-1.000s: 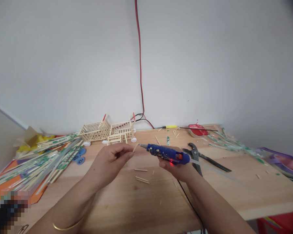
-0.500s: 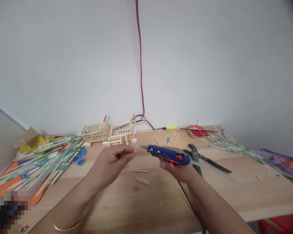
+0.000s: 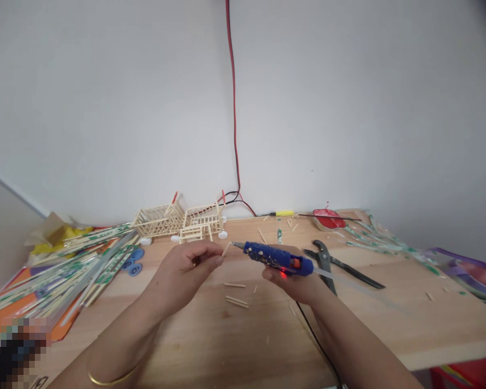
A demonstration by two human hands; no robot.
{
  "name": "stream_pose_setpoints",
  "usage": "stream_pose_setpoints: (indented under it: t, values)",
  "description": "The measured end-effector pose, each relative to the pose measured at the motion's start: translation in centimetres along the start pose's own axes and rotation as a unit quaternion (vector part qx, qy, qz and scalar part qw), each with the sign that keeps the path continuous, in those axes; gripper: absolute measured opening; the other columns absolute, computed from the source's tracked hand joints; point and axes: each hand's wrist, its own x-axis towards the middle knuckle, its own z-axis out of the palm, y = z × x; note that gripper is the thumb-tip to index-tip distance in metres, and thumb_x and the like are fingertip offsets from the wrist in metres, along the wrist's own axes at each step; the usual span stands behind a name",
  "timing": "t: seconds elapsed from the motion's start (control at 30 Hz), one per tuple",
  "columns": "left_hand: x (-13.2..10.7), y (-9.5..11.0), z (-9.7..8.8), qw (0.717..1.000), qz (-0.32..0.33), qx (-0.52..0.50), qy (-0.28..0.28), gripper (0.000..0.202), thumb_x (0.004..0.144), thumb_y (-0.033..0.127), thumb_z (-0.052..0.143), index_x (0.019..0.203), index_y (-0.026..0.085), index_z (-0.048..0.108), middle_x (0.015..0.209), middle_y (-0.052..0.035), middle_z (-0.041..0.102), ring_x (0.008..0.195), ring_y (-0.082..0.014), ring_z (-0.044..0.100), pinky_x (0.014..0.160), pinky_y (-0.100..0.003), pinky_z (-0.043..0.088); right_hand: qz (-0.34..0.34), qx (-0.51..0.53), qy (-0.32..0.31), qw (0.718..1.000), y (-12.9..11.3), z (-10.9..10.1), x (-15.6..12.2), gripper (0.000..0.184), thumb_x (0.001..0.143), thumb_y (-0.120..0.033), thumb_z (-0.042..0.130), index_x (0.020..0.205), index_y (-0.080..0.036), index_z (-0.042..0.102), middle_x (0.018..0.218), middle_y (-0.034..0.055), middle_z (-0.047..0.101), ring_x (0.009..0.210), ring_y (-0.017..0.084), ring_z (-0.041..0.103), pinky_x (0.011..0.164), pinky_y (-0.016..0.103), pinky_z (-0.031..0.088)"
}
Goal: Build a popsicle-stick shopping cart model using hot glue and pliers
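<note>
Between thumb and fingers, my left hand [image 3: 186,273] pinches a short wooden stick [image 3: 226,249], its free end pointing up. A blue glue gun [image 3: 273,256] is gripped in my right hand [image 3: 295,283], with its nozzle at the tip of that stick. A red light glows on the gun's underside, and a clear glue stick [image 3: 340,278] juts from its back. Several cut wooden sticks [image 3: 237,301] lie on the table below my hands. Behind my left hand is a small stick frame [image 3: 195,233], close to two little carts made of sticks [image 3: 160,220] on white wheels.
Pliers [image 3: 326,262] lie open on the right, near a red dish [image 3: 328,219]. Bundles of wrapped sticks [image 3: 65,270] and blue wheels [image 3: 134,268] are at left. The gun's black cord [image 3: 318,340] runs to the front edge. A purple container [image 3: 465,273] stands at right.
The glue gun has shifted very slightly left, its nozzle staying at the stick's tip. My left hand keeps its pinch with almost no movement.
</note>
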Motion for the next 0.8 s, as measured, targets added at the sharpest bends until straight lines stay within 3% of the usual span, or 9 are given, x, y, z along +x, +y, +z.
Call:
stream_pose_setpoints:
  t: [0.13, 0.23, 0.37, 0.47, 0.8]
  values:
    - [0.0, -0.2, 0.0, 0.996, -0.005, -0.086, -0.003, 0.014, 0.08, 0.029, 0.062, 0.081, 0.019, 0.071, 0.078, -0.0012, 0.068, 0.072, -0.0139, 0.057, 0.068, -0.024, 0.042, 0.07, -0.03, 0.012, 0.997, 0.3, 0.3, 0.4, 0.019, 0.073, -0.038, 0.069, 0.078, -0.02, 0.066, 0.064, -0.0004, 0.06, 0.057, 0.014, 0.053, 0.052, 0.024, 0.041]
    - [0.0, -0.6, -0.1, 0.979, -0.048, -0.196, 0.008, 0.013, 0.074, 0.03, 0.068, 0.077, 0.018, 0.071, 0.071, -0.0004, 0.066, 0.063, -0.0105, 0.052, 0.061, -0.022, 0.04, 0.116, -0.049, 0.044, 0.991, 0.4, 0.3, 0.7, 0.022, 0.072, -0.038, 0.069, 0.069, -0.019, 0.061, 0.057, -0.0021, 0.054, 0.051, 0.012, 0.048, 0.048, 0.023, 0.037]
    - [0.2, -0.7, -0.2, 0.942, -0.105, -0.315, 0.057, 0.02, 0.064, 0.032, 0.077, 0.07, 0.015, 0.069, 0.059, 0.0017, 0.058, 0.054, -0.0076, 0.045, 0.055, -0.021, 0.036, 0.038, 0.019, -0.007, 0.999, 0.2, 0.0, 0.4, 0.021, 0.075, -0.036, 0.066, 0.067, -0.018, 0.055, 0.059, -0.0018, 0.052, 0.053, 0.011, 0.046, 0.05, 0.023, 0.037]
    - [0.4, -0.6, -0.3, 0.924, -0.116, -0.361, 0.056, 0.024, 0.062, 0.034, 0.079, 0.07, 0.014, 0.068, 0.058, 0.0025, 0.055, 0.053, -0.0065, 0.043, 0.053, -0.02, 0.032, -0.001, 0.057, -0.047, 0.997, -0.2, 0.2, 0.1, 0.022, 0.073, -0.035, 0.067, 0.067, -0.018, 0.053, 0.063, -0.0009, 0.053, 0.055, 0.011, 0.048, 0.051, 0.023, 0.036]
    - [0.4, -0.2, 0.1, 0.929, -0.112, -0.35, 0.05, 0.025, 0.064, 0.034, 0.078, 0.066, 0.013, 0.064, 0.056, 0.0034, 0.051, 0.053, -0.0064, 0.04, 0.052, -0.02, 0.03, 0.004, 0.035, -0.075, 0.997, -0.9, 0.8, -0.2, 0.028, 0.073, -0.038, 0.068, 0.063, -0.019, 0.049, 0.061, -0.0016, 0.051, 0.055, 0.012, 0.047, 0.05, 0.024, 0.034]
